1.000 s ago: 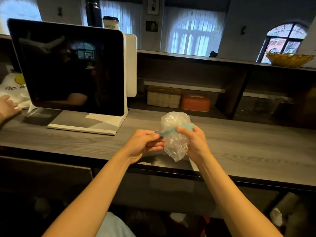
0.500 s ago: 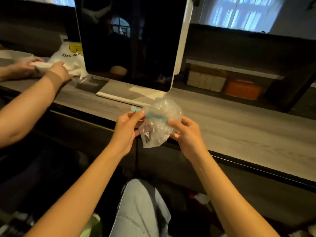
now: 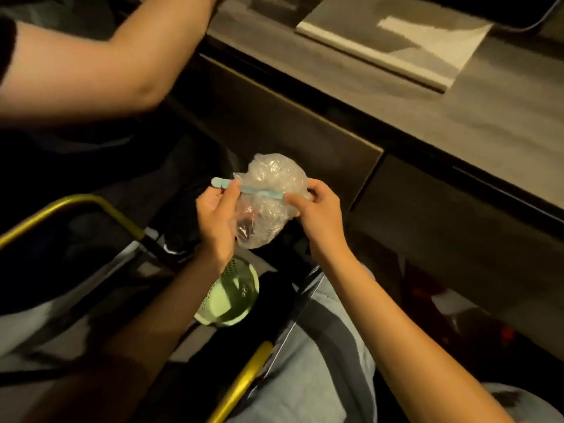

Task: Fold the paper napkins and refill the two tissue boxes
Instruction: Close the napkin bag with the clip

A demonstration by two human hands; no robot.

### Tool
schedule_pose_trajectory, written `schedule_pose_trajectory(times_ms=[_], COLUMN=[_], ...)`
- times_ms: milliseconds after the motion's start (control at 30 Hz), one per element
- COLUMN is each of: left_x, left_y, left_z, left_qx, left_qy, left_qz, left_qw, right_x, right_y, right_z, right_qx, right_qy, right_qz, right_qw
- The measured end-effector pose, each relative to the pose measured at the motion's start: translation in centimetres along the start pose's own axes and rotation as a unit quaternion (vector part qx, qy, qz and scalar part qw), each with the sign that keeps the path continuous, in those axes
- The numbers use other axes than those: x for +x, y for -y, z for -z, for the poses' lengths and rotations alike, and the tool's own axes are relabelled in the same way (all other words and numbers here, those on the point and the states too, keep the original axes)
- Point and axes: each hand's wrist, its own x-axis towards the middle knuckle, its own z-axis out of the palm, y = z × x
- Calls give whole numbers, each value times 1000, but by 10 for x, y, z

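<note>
A grey wood-grain counter (image 3: 476, 96) runs across the upper right, with dark drawer fronts (image 3: 274, 123) below its edge. A monitor's pale base (image 3: 396, 44) stands on it. Lower left, a yellow-framed chair (image 3: 76, 203) shows. The light is dim and warm.

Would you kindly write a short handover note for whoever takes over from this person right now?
Left hand: pinches the left end of the blue strip on a crumpled clear plastic bag.
Right hand: pinches the strip's right end.
The bag hangs in front of the lap, below the counter edge and above a green perforated basket.
No napkins or tissue boxes in view, so nothing shows as folded or refilled.
Left: all folding and both refills, as far as can be seen.
</note>
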Motion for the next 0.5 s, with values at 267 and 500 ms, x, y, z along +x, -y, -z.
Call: schedule_pose_trajectory(times_ms=[267,500], left_x=[30,44], left_y=[122,225], left_z=[100,171], left_qx=[100,58], left_qy=[-69,-207], left_qz=[184,364], left_qw=[975,906], right_x=[46,58], right_y=[-145,-265], right_z=[-69,-127], right_qx=[-101,-200], right_qy=[49,84], right_qz=[-154,-300], right_qw=[982,929])
